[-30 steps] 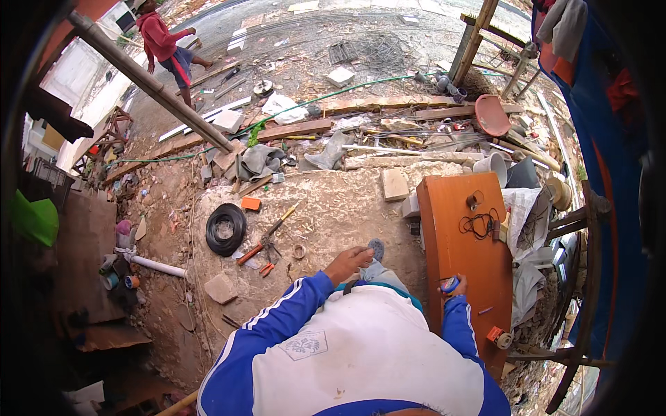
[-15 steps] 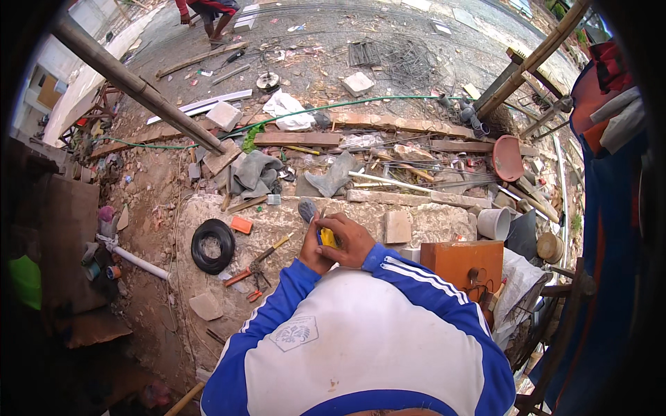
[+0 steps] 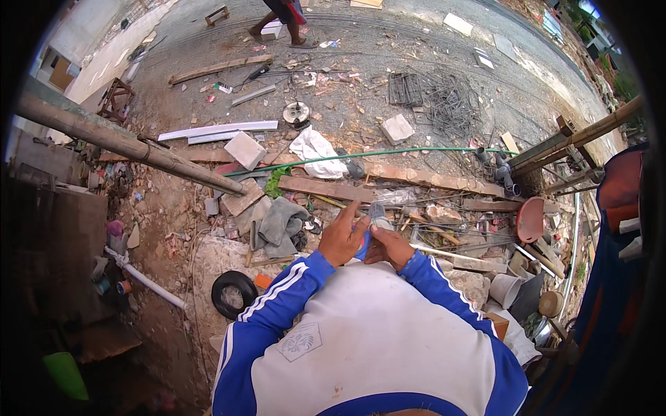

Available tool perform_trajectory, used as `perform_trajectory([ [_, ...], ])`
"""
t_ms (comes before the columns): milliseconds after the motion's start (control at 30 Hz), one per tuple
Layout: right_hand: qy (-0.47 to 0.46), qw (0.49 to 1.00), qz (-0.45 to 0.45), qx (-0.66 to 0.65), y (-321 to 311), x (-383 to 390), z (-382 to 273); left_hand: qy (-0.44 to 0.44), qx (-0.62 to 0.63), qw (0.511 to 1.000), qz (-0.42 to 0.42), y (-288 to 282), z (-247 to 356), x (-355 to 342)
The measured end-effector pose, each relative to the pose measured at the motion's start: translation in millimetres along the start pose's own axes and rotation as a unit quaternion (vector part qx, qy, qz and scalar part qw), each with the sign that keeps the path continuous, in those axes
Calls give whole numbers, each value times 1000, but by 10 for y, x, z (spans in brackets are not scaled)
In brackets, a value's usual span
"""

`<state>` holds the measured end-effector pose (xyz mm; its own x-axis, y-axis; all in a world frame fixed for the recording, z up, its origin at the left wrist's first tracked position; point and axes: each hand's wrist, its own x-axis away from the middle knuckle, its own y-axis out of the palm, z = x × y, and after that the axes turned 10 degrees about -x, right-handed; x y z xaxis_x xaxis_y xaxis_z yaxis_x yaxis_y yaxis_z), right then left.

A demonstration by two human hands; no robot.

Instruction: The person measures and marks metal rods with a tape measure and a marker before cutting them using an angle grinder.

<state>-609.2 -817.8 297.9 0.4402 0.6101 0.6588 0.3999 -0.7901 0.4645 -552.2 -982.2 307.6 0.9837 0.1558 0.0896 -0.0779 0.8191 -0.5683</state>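
Both my hands are together in front of my chest. My left hand (image 3: pixel 342 238) has its index finger and thumb stretched out and spread, beside a small blue object (image 3: pixel 364 244). My right hand (image 3: pixel 390 247) is closed against that blue object from the other side; its kind cannot be made out, being mostly covered by fingers. Just beyond my fingertips shows a grey, rounded piece (image 3: pixel 377 212); whether it joins the blue object is unclear. Near my left sleeve lie a black rubber ring (image 3: pixel 234 294) and an orange piece (image 3: pixel 263 281), partly hidden.
Grey cloth (image 3: pixel 283 226), wooden planks (image 3: pixel 326 188) and a green hose (image 3: pixel 416 150) lie ahead. A bamboo pole (image 3: pixel 132 145) slants at left. At right are a white bucket (image 3: pixel 504 290) and a red basin (image 3: pixel 531 219). Another person (image 3: pixel 284 21) is on the far gravel.
My view has shifted; my hands appear farther right. My left index finger and thumb have spread apart. The yellow part no longer shows, and the pliers-like tools are out of sight. The far person has moved right.
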Motion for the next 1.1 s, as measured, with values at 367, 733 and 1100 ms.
perform_trajectory([
  [367,-71,963,-222,137,-871,-3452,-2928,-206,588,782,-11,5,-1508,-3931],
  [733,-251,819,-198,476,-801,-5690,-5876,-177,544,814,-99,-1301,-1482,-7156],
  [1100,-160,981,-17,112,-557,-7666,-8076,19,123,960,-253,-3054,-1853,-10620],
])
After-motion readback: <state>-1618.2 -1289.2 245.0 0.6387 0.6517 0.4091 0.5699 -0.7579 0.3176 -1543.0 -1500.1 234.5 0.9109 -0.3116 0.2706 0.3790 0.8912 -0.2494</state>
